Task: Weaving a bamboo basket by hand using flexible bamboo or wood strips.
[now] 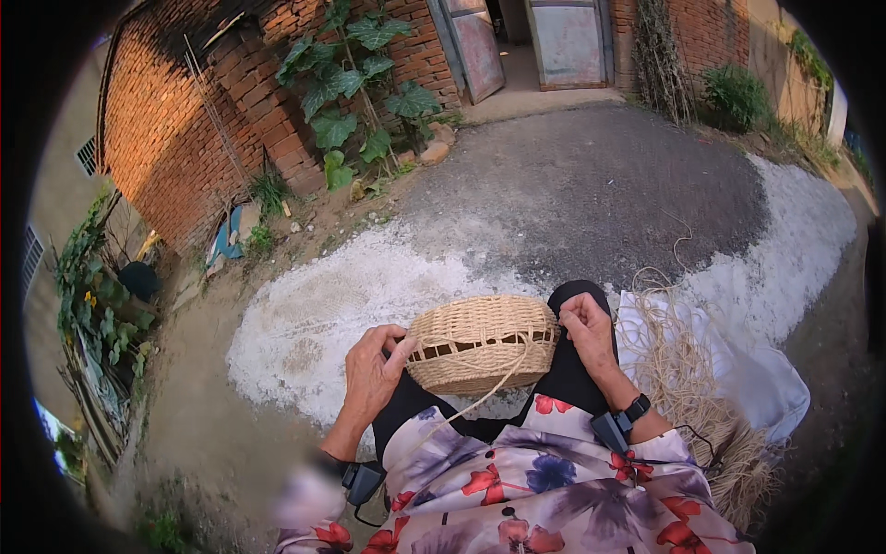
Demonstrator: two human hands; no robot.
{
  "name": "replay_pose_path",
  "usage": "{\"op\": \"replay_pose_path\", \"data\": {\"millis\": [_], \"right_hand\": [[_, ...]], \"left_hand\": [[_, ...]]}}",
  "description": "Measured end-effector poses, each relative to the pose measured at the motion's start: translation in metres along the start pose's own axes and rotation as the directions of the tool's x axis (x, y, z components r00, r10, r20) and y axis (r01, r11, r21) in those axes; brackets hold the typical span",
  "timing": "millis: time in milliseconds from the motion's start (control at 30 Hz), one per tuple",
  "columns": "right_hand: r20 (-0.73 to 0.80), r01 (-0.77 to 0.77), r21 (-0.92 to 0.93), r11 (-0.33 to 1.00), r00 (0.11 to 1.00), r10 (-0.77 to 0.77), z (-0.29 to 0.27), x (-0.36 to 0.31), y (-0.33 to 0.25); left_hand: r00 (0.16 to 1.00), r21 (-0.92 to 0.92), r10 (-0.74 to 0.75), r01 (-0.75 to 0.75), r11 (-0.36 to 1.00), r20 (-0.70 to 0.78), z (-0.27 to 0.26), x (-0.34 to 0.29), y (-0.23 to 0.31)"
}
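Observation:
A woven straw basket (480, 319) in pale tan rests between my knees, with a band of open gaps running around its side. My left hand (371, 371) grips its left end, thumb and fingers closed on the weave. By the right end, my right hand (589, 334) is closed with thumb and forefinger pressed together; whatever they pinch is too small to make out. A loose straw cord (484, 395) comes off the basket's front and trails down across my lap to the left.
To my right, a tangled heap of straw cord (678, 369) lies partly over a white sack (771, 388). Black devices are strapped at both wrists, with cables. Ahead are a brick wall (175, 120), a leafy vine (346, 83) and an open metal door (568, 46).

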State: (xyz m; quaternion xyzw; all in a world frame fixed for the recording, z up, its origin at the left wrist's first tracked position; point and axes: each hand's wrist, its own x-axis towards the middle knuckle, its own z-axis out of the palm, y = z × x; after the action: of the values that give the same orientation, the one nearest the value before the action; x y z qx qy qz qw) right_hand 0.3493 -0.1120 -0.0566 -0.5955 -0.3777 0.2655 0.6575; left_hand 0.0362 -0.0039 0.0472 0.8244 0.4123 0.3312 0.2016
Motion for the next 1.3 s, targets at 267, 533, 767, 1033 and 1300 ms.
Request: {"op": "replay_pose_path", "data": {"millis": [267,533,767,1033,1300], "right_hand": [[0.013,0.041,-0.077,0.996,0.999,-0.04,-0.001,-0.009,-0.004],[0.046,0.114,-0.169,0.979,0.993,-0.107,0.007,-0.009,-0.008],[0.032,0.124,-0.211,0.97,0.992,-0.12,-0.004,-0.011,-0.006],[0.072,0.137,-0.236,0.962,0.99,-0.123,0.009,-0.009,-0.01],[0.47,0.235,-0.665,0.709,0.869,0.153,0.006,-0.019,-0.056]], "left_hand": [[0.865,-0.765,-0.207,0.5,0.405,0.456,0.068,0.003,0.033],[0.894,-0.427,0.002,0.212,0.879,0.448,0.074,0.023,0.022],[0.886,-0.711,-0.44,0.404,0.575,0.147,-0.073,0.018,-0.141],[0.489,-0.003,-0.695,0.817,0.577,-0.527,-0.321,-0.151,-0.339],[0.969,-0.023,-0.219,0.223,0.974,0.116,-0.019,-0.029,-0.057]]}}
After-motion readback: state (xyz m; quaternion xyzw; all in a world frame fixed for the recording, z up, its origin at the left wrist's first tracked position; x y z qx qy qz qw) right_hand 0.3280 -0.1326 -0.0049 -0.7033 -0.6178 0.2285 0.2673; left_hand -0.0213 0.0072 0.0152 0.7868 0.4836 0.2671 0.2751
